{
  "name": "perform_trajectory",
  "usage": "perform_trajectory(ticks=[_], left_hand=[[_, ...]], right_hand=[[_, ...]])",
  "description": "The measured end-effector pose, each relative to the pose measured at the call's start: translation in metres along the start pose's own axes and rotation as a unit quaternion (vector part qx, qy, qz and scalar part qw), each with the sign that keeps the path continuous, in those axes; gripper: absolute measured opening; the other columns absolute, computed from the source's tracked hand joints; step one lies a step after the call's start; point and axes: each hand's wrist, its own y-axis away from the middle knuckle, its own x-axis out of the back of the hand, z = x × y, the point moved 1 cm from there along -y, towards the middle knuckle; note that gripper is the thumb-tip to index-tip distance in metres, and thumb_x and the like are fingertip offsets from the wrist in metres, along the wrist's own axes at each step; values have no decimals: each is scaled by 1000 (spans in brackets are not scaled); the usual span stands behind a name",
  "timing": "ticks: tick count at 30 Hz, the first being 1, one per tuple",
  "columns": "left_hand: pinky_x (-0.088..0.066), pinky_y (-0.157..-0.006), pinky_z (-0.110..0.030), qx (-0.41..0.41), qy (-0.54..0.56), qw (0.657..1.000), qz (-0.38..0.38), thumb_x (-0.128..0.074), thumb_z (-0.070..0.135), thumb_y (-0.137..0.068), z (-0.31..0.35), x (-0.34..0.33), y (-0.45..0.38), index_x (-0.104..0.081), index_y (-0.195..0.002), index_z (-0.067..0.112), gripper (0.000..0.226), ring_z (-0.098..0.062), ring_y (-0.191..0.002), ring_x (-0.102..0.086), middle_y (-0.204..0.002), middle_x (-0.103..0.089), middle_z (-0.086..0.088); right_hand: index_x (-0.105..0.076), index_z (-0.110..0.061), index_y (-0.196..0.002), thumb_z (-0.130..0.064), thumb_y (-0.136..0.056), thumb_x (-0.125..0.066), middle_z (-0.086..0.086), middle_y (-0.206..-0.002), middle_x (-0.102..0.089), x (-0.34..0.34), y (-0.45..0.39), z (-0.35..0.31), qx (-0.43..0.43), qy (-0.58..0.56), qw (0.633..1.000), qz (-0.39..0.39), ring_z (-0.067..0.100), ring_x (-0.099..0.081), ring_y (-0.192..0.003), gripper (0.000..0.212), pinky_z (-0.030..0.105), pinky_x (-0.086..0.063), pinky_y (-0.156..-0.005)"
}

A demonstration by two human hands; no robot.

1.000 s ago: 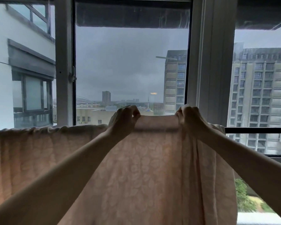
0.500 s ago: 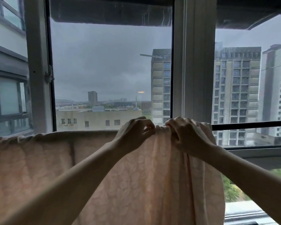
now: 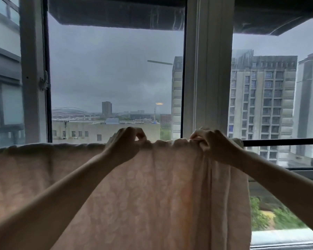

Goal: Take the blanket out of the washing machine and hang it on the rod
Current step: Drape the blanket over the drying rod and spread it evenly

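Observation:
A pale pink blanket (image 3: 152, 192) with a faint leaf pattern hangs draped over a dark horizontal rod (image 3: 282, 142) in front of the window. It covers the rod from the left edge of view to about the right hand; only the rod's bare right end shows. My left hand (image 3: 124, 147) pinches the blanket's top fold near the middle. My right hand (image 3: 212, 144) grips the bunched top fold near the blanket's right edge. Both arms reach up and forward. The washing machine is out of view.
A white window frame post (image 3: 208, 69) stands right behind the rod, and another frame with a latch (image 3: 33, 78) is at the left. Glass panes show buildings and grey sky. A sill (image 3: 285, 239) runs low on the right.
My hands came together half a second ago and have now moved apart along the rod, the right hand going right, spreading the top fold between them.

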Motion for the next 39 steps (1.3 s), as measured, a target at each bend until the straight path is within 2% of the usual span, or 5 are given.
perform_trajectory(ticks=[5, 16, 30, 35, 39], left_hand=[[-49, -74, -29, -75, 40, 996, -31, -64, 38, -87, 45, -25, -8, -71, -86, 29, 11, -5, -79, -61, -88, -67, 17], [-50, -72, -31, -16, -6, 1000, 15, -60, 17, -91, 28, -21, -10, -68, -90, 13, 9, -16, -77, -60, -90, -70, -3], [-54, -76, -38, -41, -53, 998, -13, -61, 22, -89, 41, -20, -14, -69, -87, 19, 9, -21, -83, -65, -91, -71, -1], [-44, -62, -21, -64, -5, 997, -35, -64, 33, -88, 58, -29, -18, -67, -94, 24, 11, -6, -76, -60, -95, -68, 7], [-52, -72, -33, -73, 4, 997, -23, -65, 34, -87, 66, -40, -18, -68, -84, 23, 12, -16, -81, -65, -89, -70, 3]], right_hand=[[-67, -17, -108, -6, -89, -58, -2, -103, -68, 1, 1, 7, 49, -20, 999, 10, 7, -63, -89, 23, 19, -51, -81], [-64, -15, -99, 2, -86, -54, 3, -86, -68, 2, -1, 17, 6, -26, 994, 103, 16, -65, -75, 24, 37, -57, -69], [-66, -18, -97, -4, -90, -53, 3, -86, -70, 4, 4, 25, -7, -25, 993, 117, 17, -67, -77, 19, 41, -57, -68], [-67, -14, -100, -3, -90, -53, 8, -93, -71, -1, -2, 6, 11, -32, 992, 119, 21, -68, -85, 21, 40, -55, -74], [-67, -15, -101, -6, -91, -53, 5, -93, -72, -1, -3, 5, 18, -30, 993, 111, 17, -68, -84, 20, 37, -56, -74]])
